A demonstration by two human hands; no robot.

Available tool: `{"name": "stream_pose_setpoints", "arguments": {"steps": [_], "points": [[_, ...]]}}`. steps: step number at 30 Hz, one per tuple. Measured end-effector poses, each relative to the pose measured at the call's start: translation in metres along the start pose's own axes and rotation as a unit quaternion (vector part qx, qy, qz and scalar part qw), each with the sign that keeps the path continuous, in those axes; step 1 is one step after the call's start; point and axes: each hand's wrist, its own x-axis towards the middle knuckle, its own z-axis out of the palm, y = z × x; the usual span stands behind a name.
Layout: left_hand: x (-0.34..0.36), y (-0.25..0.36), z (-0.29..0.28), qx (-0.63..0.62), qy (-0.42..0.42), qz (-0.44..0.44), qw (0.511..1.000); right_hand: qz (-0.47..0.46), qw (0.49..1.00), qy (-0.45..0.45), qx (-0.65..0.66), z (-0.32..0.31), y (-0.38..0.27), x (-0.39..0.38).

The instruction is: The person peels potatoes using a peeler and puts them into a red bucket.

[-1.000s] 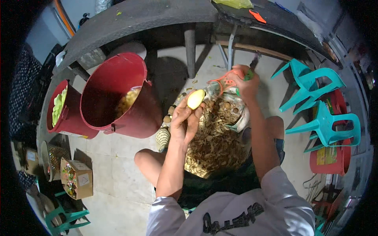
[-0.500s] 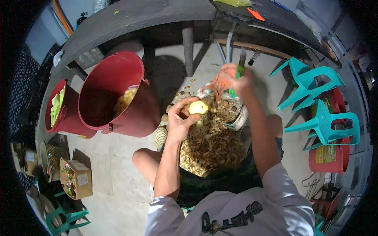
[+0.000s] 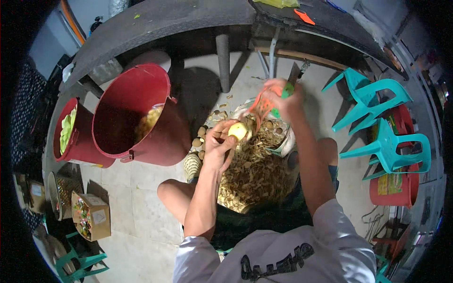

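Observation:
My left hand (image 3: 218, 146) holds a pale yellow, partly peeled potato (image 3: 238, 130) over a basin heaped with brown peelings (image 3: 252, 177) that rests on my lap. My right hand (image 3: 283, 96) is raised above and to the right of the potato, gripping a peeler with an orange frame and green handle (image 3: 265, 104). The peeler's blade end hangs close to the potato. Several unpeeled small potatoes (image 3: 200, 137) lie just left of the basin.
A large red bucket (image 3: 141, 118) with peeled pieces inside stands at my left, a smaller red bucket (image 3: 71, 134) with green stuff beside it. A dark table (image 3: 179, 19) runs across the top. Teal plastic chairs (image 3: 382, 122) stand at right. A cardboard box (image 3: 92, 214) sits lower left.
My left hand has lowered and turned the potato slightly. My right hand has lifted the peeler up and away to the right after a stroke.

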Motion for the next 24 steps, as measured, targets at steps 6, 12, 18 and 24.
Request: {"name": "stream_pose_setpoints", "arguments": {"steps": [6,12,18,24], "points": [[0.002,-0.001,0.003,0.046,-0.034,0.033,0.998,-0.038,0.997,0.003,-0.072,-0.006,0.010,0.010],[0.001,0.003,0.005,0.212,-0.029,0.028,0.976,0.060,0.998,-0.023,-0.011,-0.010,0.006,0.016],[0.000,0.004,0.003,0.007,0.031,-0.023,0.999,0.048,0.998,0.009,-0.038,-0.009,-0.006,0.001],[0.002,0.009,0.013,-0.004,0.056,0.033,0.998,0.090,0.995,0.027,0.024,-0.009,0.004,-0.008]]}}
